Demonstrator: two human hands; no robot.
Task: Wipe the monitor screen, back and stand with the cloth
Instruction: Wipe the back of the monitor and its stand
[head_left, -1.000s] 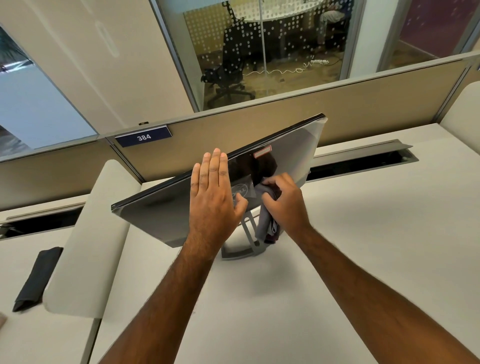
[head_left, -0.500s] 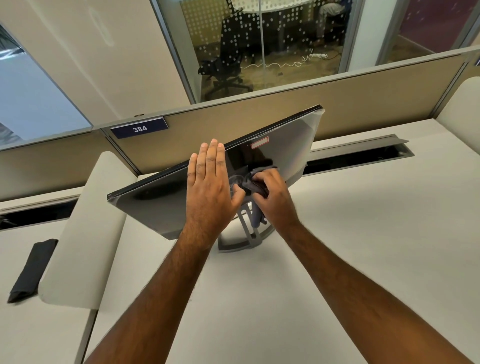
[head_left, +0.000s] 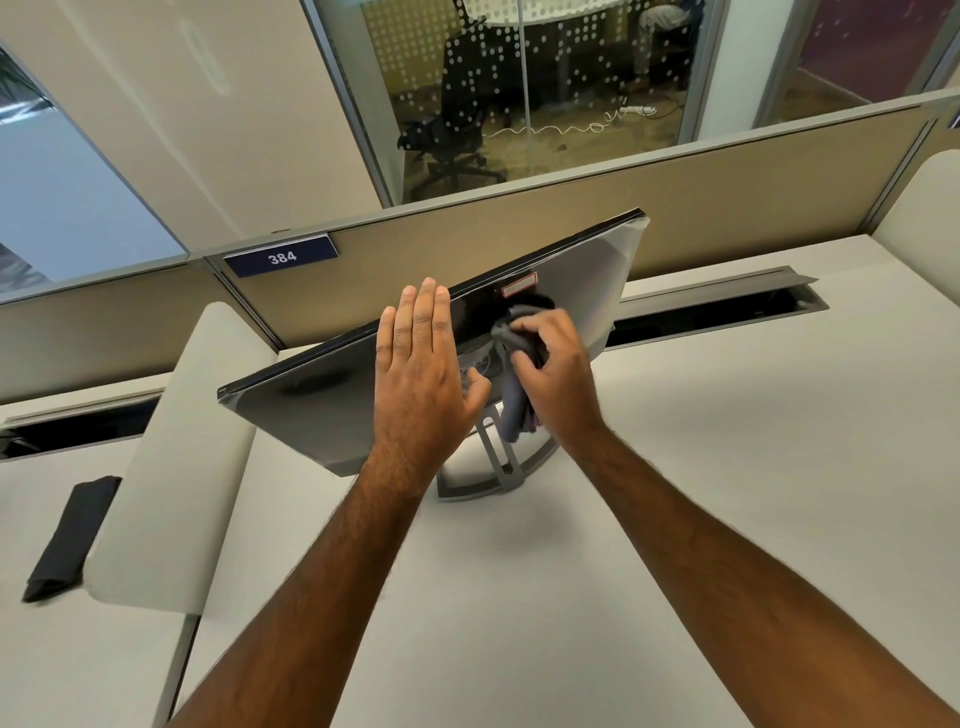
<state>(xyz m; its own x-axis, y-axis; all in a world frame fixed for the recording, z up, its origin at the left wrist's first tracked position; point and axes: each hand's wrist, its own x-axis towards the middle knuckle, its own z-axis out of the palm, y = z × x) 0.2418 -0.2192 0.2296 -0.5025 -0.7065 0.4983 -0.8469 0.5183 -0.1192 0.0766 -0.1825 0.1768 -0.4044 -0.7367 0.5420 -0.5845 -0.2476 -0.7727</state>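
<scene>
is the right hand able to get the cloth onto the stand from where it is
Probably yes: the right hand holds the cloth on the monitor back, just above the stand, and nothing lies between them.

left hand (head_left: 422, 374) bracing monitor (head_left: 322, 410), right hand (head_left: 558, 371) gripping cloth (head_left: 514, 410)

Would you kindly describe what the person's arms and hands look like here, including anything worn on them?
Both arms are bare all the way down to the frame's lower edge, with visible hair; no sleeve shows. The left hand and the right hand wear no gloves, and no ring, watch or bracelet is visible on either. Fingernails are short.
</scene>
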